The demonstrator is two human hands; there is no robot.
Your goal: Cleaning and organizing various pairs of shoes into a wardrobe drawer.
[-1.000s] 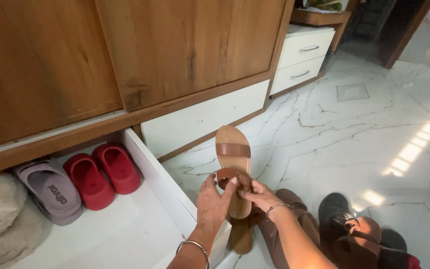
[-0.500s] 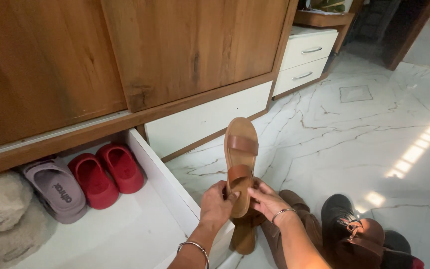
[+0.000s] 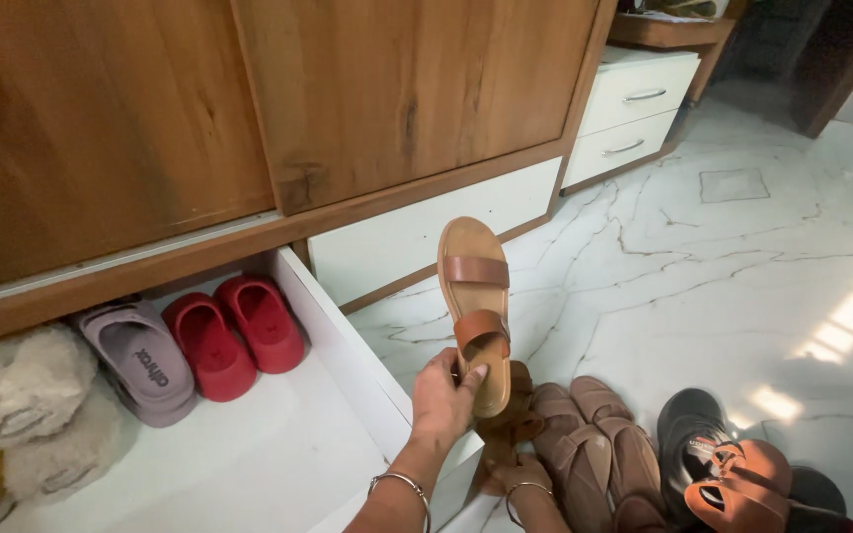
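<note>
The left hand [image 3: 443,400] grips the heel end of a tan two-strap sandal [image 3: 476,306]. The fingers are closed around the heel, with the thumb pressed on the footbed just below the rear strap. The sandal is held upright, toe at 12 o'clock from the hand, footbed facing the camera, clear of the floor. A metal bangle [image 3: 402,486] sits on the left wrist.

The right hand [image 3: 505,472] is low, at 5 o'clock from the left hand, and mostly hidden behind the left forearm. It rests on a second tan sandal [image 3: 510,419] on the floor; whether the fingers are closed on it cannot be determined. A thin bracelet [image 3: 525,490] shows at the right wrist.

An open white drawer [image 3: 338,345] lies at 9 o'clock from the left hand. Its right wall is just beside the left hand. Contents, from right to left along the back: a pair of red clogs [image 3: 234,336], one lilac clog [image 3: 140,360], and fluffy cream slippers [image 3: 27,415]. The front of the drawer floor is bare white.

On the marble floor [image 3: 723,276], at 3 to 4 o'clock from the hands, lies a row of footwear: a pair of brown sandals [image 3: 589,439], a black shoe [image 3: 688,429], and an orange-brown sandal [image 3: 747,479] resting against it.
</note>
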